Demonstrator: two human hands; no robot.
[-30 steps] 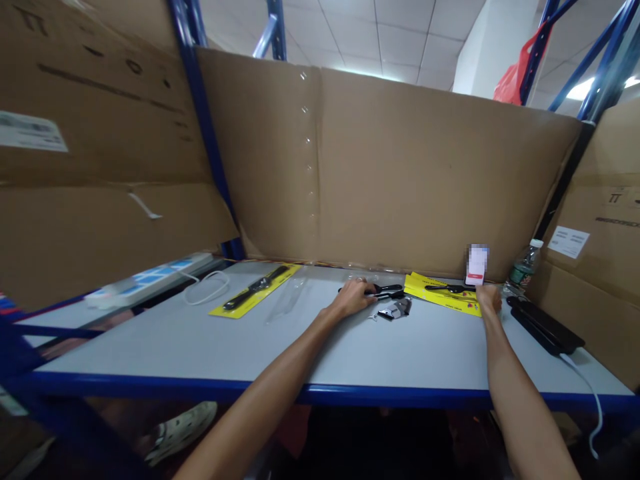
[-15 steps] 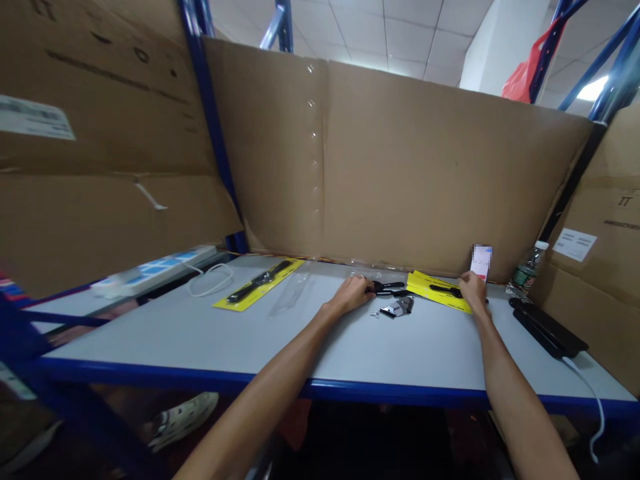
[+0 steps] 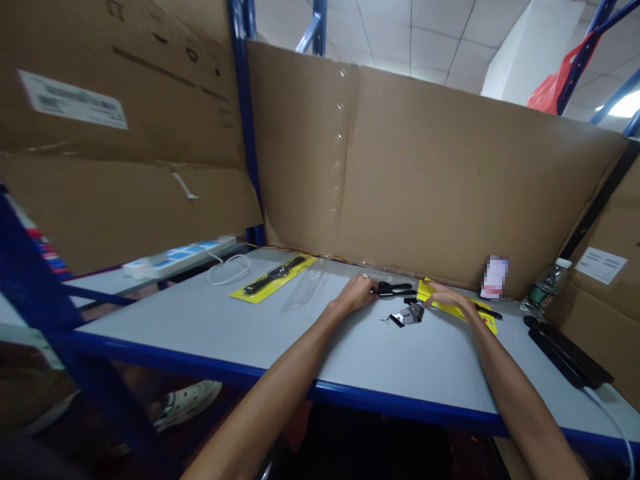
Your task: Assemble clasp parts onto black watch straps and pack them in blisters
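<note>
My left hand is closed on one end of a black handled tool near the back of the table. My right hand reaches over a yellow card, its fingers apart at the card's left part. A black item lies on that card, partly hidden by the hand. Between the hands lies a grey and black metal part, with a tiny silver piece beside it. Farther left, another yellow card carries a black tool next to clear plastic packaging.
Cardboard walls the back. At the right stand a phone and a bottle, with a black corded device in front. A power strip and white cable are at the left. Blue edging borders the front.
My right hand has moved left from the right end of the yellow card, and its fingers have spread. The view has turned left. My left hand still grips the black tool.
</note>
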